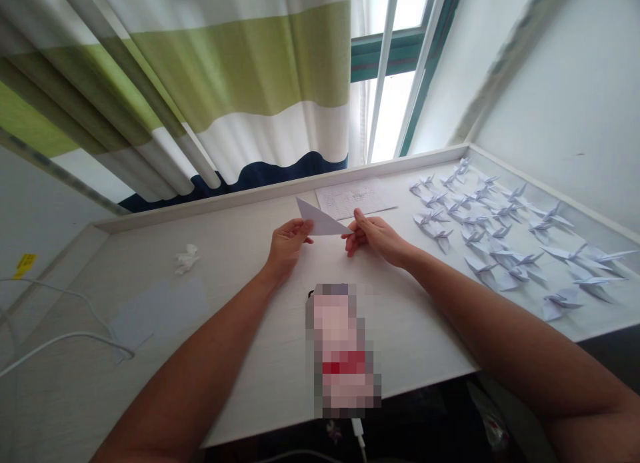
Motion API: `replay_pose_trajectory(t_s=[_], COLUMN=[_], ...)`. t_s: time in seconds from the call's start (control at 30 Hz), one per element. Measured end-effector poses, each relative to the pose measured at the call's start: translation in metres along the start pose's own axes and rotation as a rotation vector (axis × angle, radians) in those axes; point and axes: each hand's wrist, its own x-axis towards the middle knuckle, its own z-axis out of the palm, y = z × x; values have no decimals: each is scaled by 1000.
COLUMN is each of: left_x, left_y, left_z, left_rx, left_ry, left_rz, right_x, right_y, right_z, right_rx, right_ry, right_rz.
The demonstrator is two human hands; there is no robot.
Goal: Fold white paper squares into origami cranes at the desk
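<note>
Paper folded into a triangle sits just above frame centre, held up off the tabletop between both hands. The left hand pinches its lower left edge, thumb and fingers closed on the sheet; the right hand closes on the pointed right corner, fingertips meeting there. Both grips are narrow and holding the paper.

By the shape, this looks like an early fold: the sheet is a flat triangle, with no wings or neck formed. As a judgement, the next move calls for bringing corners together squarely and pressing a sharp crease, most easily with the paper laid flat on the bare tabletop below the hands.

At right of frame, rows of finished paper cranes cover the tabletop, well apart from the hands. A printed sheet lies just beyond the triangle, near the back rim. A crumpled tissue lies at left centre, and white cables run along the lower left. A blurred-out object lies at lower centre, between the forearms. A striped curtain fills the upper left, beside a window.
</note>
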Motion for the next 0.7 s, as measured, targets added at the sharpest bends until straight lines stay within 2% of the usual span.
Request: replay_pose_trajectory(t_s=[0.1,0.2,0.3,0.37,0.43,0.6,0.7], left_x=[-1,-4,-7,-7,-7,-6,-5], left_y=[2,5,8,7,5,-3,-4], left_z=[1,3,3,3,3,3,3], left_rx=[14,86,177,204,182,90,91], left_ry=[-36,-126,-210,-230,-216,-57,-49], left_rz=[11,43,102,121,99,10,-10], right_x=[-1,-3,-5,-5,-3,1,1], right_y=[-2,-4,-4,-1,3,10,10], right_z=[-1,0,2,4,7,10,9], right_rx=[135,179,130,76,48,48,75], right_ry=[-80,-144,-220,-224,-188,-71,-48], right_rz=[27,23,-45,-72,-67,-75,-75])
